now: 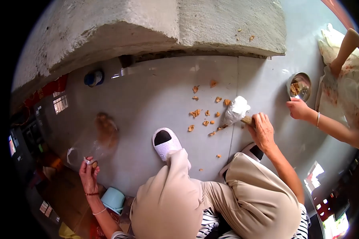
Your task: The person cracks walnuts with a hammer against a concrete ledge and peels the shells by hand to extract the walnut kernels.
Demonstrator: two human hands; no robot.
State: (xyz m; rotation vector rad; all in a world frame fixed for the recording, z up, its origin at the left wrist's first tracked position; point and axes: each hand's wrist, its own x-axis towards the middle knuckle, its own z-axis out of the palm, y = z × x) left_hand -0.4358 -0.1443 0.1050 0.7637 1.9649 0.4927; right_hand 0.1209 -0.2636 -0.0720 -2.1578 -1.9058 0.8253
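My left hand (89, 177) is closed, its fingertips pinching a brown walnut (94, 164) and what looks like the edge of a clear plastic bag. That bag (92, 148) lies on the floor with several walnuts (104, 126) inside. On the other side, my right hand (262, 129) grips the wooden handle of a hammer (248, 120). White plastic (237, 108) wraps the hammer's head, which rests on or just above the floor. Several cracked walnut pieces (194, 113) are scattered to its left.
Another person's hand (299, 108) holds a metal bowl (309, 89) with walnut pieces in it at the right. A concrete block (227, 28) runs along the far side. A light blue bucket (113, 199) stands by my left forearm; a blue-and-white object (93, 78) sits farther off.
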